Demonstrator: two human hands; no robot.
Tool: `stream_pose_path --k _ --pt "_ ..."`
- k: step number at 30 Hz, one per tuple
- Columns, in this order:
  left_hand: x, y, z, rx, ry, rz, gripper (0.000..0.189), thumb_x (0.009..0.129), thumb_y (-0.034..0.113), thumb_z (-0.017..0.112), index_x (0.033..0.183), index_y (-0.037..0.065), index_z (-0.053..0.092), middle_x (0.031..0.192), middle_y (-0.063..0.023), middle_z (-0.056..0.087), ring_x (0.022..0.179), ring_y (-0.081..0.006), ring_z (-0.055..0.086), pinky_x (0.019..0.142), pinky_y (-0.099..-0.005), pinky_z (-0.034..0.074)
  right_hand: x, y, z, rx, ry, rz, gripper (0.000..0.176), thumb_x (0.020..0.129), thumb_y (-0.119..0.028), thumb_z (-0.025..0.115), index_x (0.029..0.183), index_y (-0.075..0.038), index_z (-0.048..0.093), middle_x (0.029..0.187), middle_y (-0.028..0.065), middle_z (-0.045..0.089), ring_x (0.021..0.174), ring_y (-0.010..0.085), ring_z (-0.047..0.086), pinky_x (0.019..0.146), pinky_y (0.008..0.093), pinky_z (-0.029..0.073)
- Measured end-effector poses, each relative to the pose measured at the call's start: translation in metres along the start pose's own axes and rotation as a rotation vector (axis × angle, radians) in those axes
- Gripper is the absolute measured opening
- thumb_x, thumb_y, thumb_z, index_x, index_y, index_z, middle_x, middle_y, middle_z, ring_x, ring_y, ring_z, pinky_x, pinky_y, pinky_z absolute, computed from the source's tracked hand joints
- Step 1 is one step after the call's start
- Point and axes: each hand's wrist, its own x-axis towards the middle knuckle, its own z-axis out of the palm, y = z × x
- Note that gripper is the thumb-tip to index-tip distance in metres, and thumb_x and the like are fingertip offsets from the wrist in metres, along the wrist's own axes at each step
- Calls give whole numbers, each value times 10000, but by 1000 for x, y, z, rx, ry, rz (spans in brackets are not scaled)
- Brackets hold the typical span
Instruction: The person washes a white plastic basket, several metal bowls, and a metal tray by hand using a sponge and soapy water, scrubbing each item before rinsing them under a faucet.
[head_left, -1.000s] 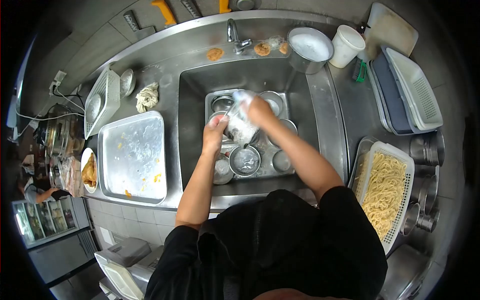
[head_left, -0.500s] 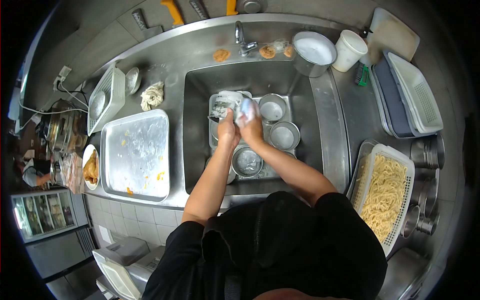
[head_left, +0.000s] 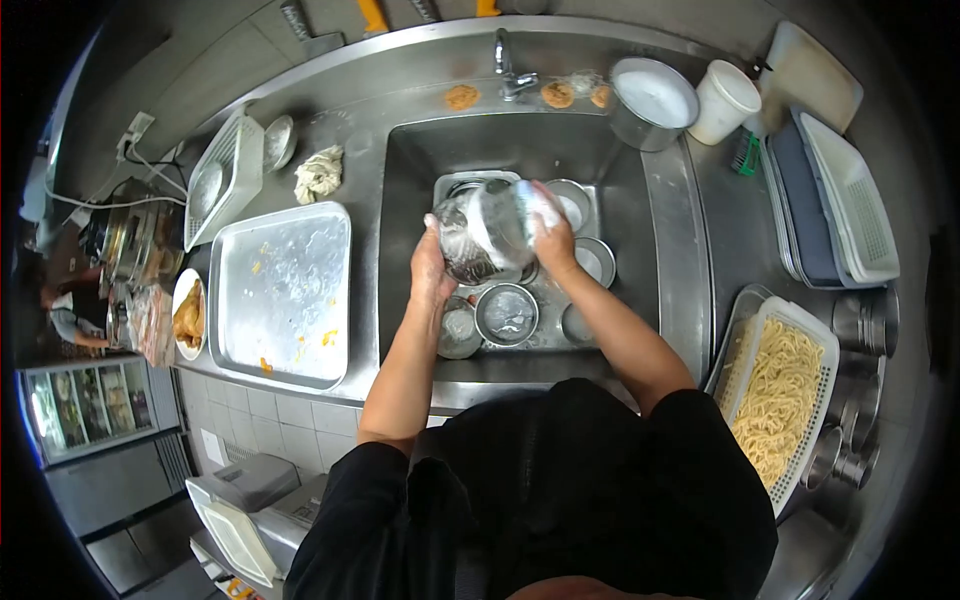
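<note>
Over the sink (head_left: 415,150), my left hand (head_left: 430,265) grips the near-left side of a round metal container (head_left: 470,240) streaked with white foam. The container is tilted, and its exact kind is hard to tell. My right hand (head_left: 552,238) is closed around a pale blue and white scrubbing pad (head_left: 526,205), blurred by motion, against the container's right side. Foam covers the right fingers. Below and around them, several round metal tins sit in the sink, among them one tin (head_left: 506,314) near the front and another (head_left: 594,262) to the right.
A faucet (head_left: 508,70) stands behind the sink, beside brown scouring pads (head_left: 461,97). Back right are a pot of foamy water (head_left: 655,105) and a white bucket (head_left: 723,102). A stained metal tray (head_left: 285,290) and a crumpled cloth (head_left: 319,174) lie left; a noodle basket (head_left: 775,400) is right.
The container has come up and turned, showing more of its rounded side. My hands have moved apart, the right one outward with the pad. The whole view has shifted slightly.
</note>
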Motion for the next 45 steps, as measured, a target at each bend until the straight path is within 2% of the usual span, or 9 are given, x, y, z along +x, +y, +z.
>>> stream_pose_path --k 8,12,18,21,29,34,38,40,45 --pt "13 27 -1 805 -197 -101 384 875 378 582 907 -3 619 812 -48 638 716 -117 594 654 -264 486 44 0 -22 421 -548 1037 459 887 -239 530 1308 -76 449 1328 93 463 1218 226 414 1005 359 305" --pt "47 43 9 1382 -458 -156 346 821 387 654 854 43 646 764 -12 632 648 -63 553 605 -234 454 11 24 -15 494 -1061 944 510 805 -271 643 1244 -56 498 1218 107 529 1151 194 463 969 360 343" --pt "48 7 13 1818 -267 -15 758 769 659 498 1052 -38 594 1006 -252 617 970 -368 592 843 -398 451 -3 -18 26 394 -610 746 325 748 -137 647 1051 -38 583 979 37 639 870 153 600 735 276 456" --pt "47 -3 17 1713 106 65 490 798 379 503 1043 -34 602 1027 -253 608 1007 -375 571 888 -431 428 -18 -15 60 -3 -509 465 376 708 -126 606 1059 -24 520 963 104 612 898 223 589 782 329 448" --pt "66 39 -8 1779 -148 245 216 694 176 591 868 55 630 820 -233 621 837 -368 608 737 -424 467 -47 -37 41 -579 -1014 -314 318 786 -213 588 1053 -46 551 1035 196 598 961 366 571 816 443 449" --pt "48 6 -13 1676 238 519 305 721 149 589 1005 41 608 882 -194 635 823 -358 601 734 -384 462 -32 -58 49 -551 -744 170 287 794 -251 587 1013 -66 584 1028 177 608 937 347 588 804 437 458" --pt "38 34 -14 1510 -160 262 339 750 110 556 1079 28 569 1028 -258 595 983 -400 566 851 -439 438 -47 -35 42 -513 -779 -474 283 802 -246 576 1011 -55 588 991 196 615 900 358 599 780 450 468" --pt "29 7 -8 1484 343 369 244 746 80 531 969 6 601 986 -236 615 959 -387 578 828 -418 450 -28 -58 56 -553 -831 -11 335 788 -243 584 1048 -32 566 1016 212 606 931 370 584 822 445 455" --pt "25 15 -12 1470 296 506 170 733 56 513 866 -1 602 880 -228 623 882 -381 601 758 -415 465 -40 -36 44 -87 -1026 125 327 801 -229 557 1042 -10 589 1088 229 580 1017 373 552 908 412 420"
